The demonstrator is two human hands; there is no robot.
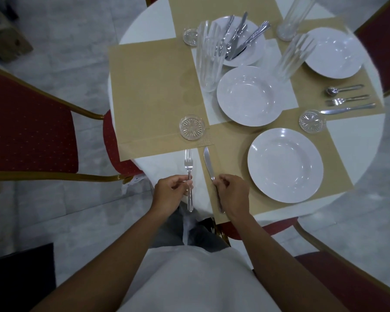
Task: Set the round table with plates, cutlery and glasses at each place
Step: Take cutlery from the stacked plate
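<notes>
My left hand [170, 190] grips a fork [189, 167] by its handle, tines pointing away, over the near table edge. My right hand [231, 194] holds a knife [208, 164] the same way, just left of a white plate [285, 164] on the near tan placemat [232, 143]. Another white plate [249, 95] sits mid-table. A third plate [334, 51] lies far right with a spoon [343, 88], fork [347, 99] and knife [347, 109] beside it. A far plate [252, 52] carries loose cutlery [236, 37]. Tall clear glasses [208, 55] [292, 56] [294, 16] stand around it.
Glass coasters [191, 127] [312, 121] [190, 36] lie on the mats. The left placemat [151, 91] is bare. Red chairs with gold frames stand at the left [29, 131], the right [381, 46] and near right [351, 275]. The round white table [356, 136] sits on a pale tiled floor.
</notes>
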